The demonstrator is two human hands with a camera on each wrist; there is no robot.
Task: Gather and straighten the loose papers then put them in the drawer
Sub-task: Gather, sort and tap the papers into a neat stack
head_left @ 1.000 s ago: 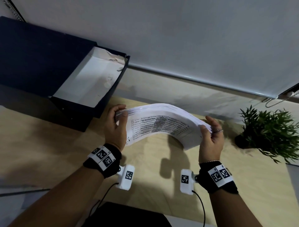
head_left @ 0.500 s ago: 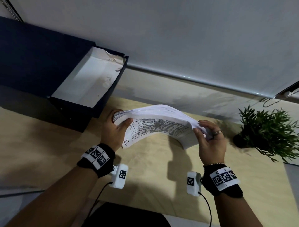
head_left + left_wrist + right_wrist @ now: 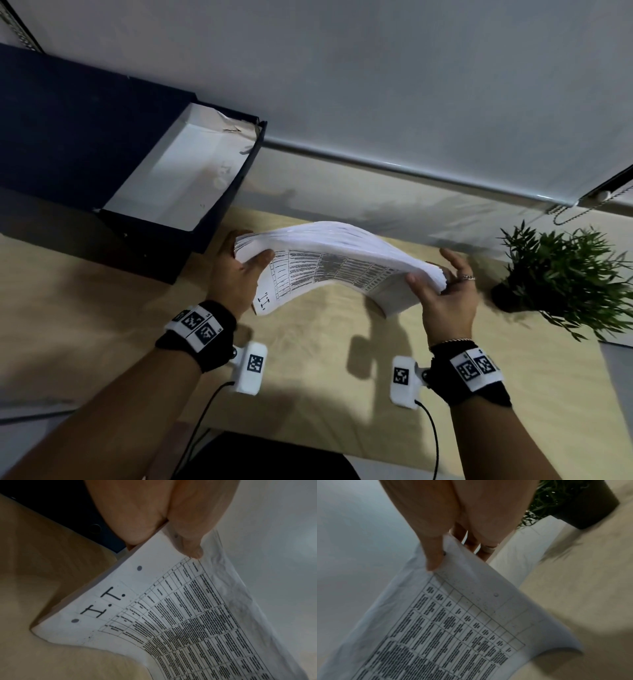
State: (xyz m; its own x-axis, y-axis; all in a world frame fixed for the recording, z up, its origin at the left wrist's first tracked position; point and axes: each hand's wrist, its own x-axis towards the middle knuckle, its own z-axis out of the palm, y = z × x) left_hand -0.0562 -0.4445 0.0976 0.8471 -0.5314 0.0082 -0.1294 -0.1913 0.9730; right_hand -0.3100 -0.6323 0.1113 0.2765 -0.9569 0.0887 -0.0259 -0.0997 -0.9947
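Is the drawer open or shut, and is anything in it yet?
Open: the drawer is pulled out, its pale inside bare in the head view. The papers are not in it; both hands hold them above the desk.

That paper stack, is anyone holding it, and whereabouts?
Yes. The left hand grips the paper stack at one short end, the right hand at the other.

A right hand (image 3: 453, 524) enters from the top centre of the frame, its thumb pressed onto the upper edge of a stack of papers (image 3: 453, 628); fingers show behind that edge, one wearing a ring. The top sheet, printed with a table of dark text, fans toward the lower left and bends. A potted plant (image 3: 570, 501) sits upper right on a pale wooden table (image 3: 582, 588). Grey-white wall fills the left.
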